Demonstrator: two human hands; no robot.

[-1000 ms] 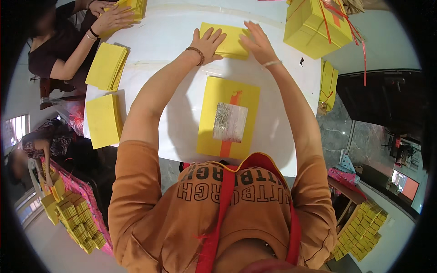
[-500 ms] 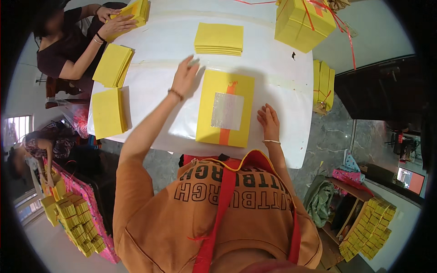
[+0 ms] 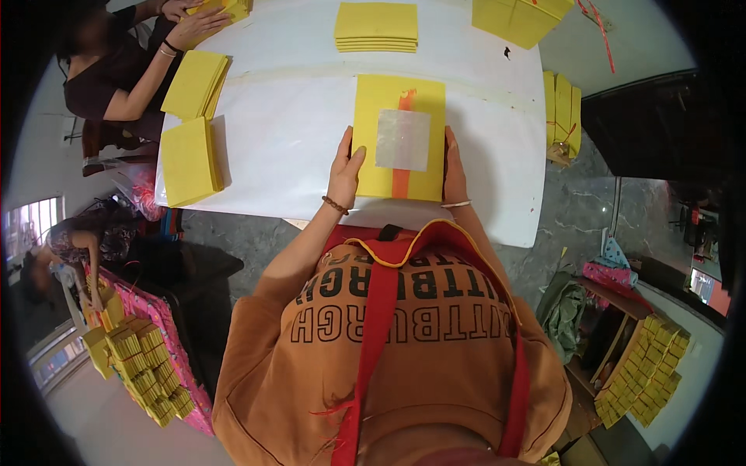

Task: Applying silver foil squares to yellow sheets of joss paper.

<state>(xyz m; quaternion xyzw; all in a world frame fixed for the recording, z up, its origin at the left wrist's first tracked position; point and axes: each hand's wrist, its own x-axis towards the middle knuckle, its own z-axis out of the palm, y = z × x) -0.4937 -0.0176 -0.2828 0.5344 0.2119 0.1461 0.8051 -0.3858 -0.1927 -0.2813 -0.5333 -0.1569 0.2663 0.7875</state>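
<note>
Being clasped: a flat yellow packet (image 3: pixel 378 182), held between both hands over the near part of the table; whether it is lifted or supported by the tabletop cannot be told
Packet face: crossed by an orange strip (image 3: pixel 401 185), covered at the middle by a silvery patch (image 3: pixel 402 140)
Left hand (image 3: pixel 347 167): fingers pressed along the packet's left side, thumb laid at its edge; a brown beaded bracelet (image 3: pixel 336 204) is worn at the wrist
Right hand (image 3: pixel 455 171): fingers extended and set against the packet's right side, thumb hidden; a pale bangle (image 3: pixel 457 204) is worn
White table (image 3: pixel 295 116): spread beneath the packet, marked by a small dark spot (image 3: pixel 507 53) at far right
Far stack (image 3: pixel 376 27): placed beyond the packet, well apart from it
Left stacks: one yellow stack (image 3: pixel 190 161) set nearer, another (image 3: pixel 194 84) just beyond it
Far left: yellow sheets (image 3: pixel 233 9) touched by a co-worker's hands (image 3: pixel 198 27)
Far right: a large yellow block (image 3: pixel 517 19), cut off by the view's edge
Right of the table: tied yellow bundles (image 3: pixel 561 113)
Near corners: yellow bundles piled at left (image 3: pixel 144 365) beside pink cloth (image 3: pixel 183 373), and more at right (image 3: pixel 641 373)
</note>
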